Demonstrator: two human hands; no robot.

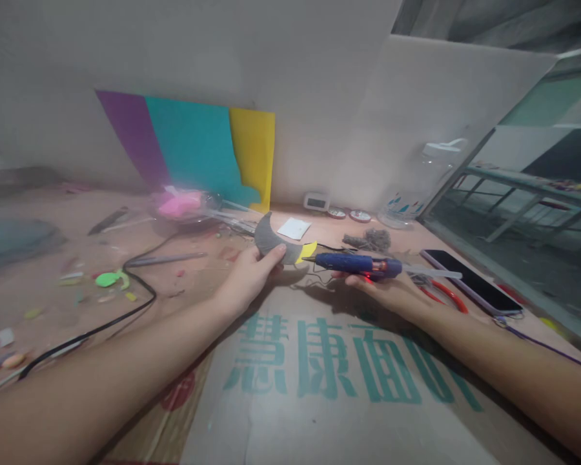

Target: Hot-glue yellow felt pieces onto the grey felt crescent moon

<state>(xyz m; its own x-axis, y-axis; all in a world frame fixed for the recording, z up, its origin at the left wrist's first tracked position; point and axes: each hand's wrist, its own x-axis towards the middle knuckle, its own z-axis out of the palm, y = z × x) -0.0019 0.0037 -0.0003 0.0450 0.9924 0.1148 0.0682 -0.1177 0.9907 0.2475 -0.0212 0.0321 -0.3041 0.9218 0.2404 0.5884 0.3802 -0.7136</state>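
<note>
My left hand (256, 271) pinches a grey crescent-shaped piece (267, 237) between thumb and fingers. At the crescent's right end is a small yellow piece (306, 251). My right hand (375, 289) is wrapped round a blue glue gun (346, 262) with a red light glowing near its grip. A pale glue stick (433, 271) sticks out of the gun's back end. The nozzle points left and is at the yellow piece's edge; whether it touches, I cannot tell. The fingers under the crescent are partly hidden.
Printed cardboard (319, 413) lies under my arms. On the right are a phone (472, 281), red-handled pliers (448, 296) and a clear bottle (407, 187). Behind stand a small white clock (316, 202) and coloured sheets (193, 145). A black cable (138, 302) crosses the scraps at left.
</note>
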